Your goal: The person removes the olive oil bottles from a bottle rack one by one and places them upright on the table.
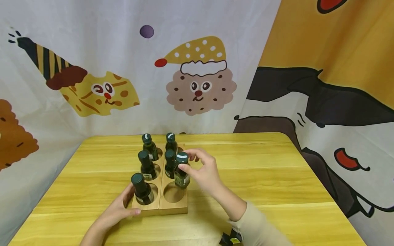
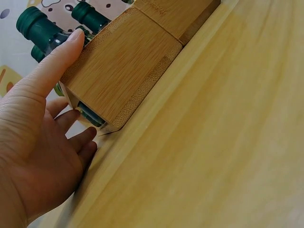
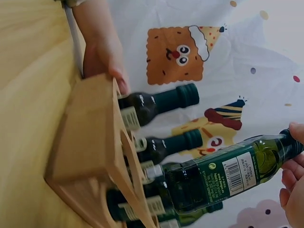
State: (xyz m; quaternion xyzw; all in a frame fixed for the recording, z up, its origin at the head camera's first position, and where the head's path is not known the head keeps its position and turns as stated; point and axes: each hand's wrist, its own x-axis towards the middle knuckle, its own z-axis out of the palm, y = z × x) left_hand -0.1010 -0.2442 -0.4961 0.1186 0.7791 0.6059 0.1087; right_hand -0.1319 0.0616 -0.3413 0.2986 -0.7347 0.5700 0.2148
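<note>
My right hand pinches a small dark green glass bottle by its capped neck. In the right wrist view this bottle hangs over the rack, its barcode label showing. The wooden rack has round holes in two columns. Dark green bottles stand in several of them, and the front right hole is vacant. My left hand grips the rack's front left corner, beside the front left bottle. In the left wrist view its thumb lies along the rack's top edge, its fingers at the side.
The rack stands on a wood-grain table. Near the table's front edge, small black items lie partly hidden by my right sleeve. A curtain printed with cartoon food hangs right behind the table's far edge.
</note>
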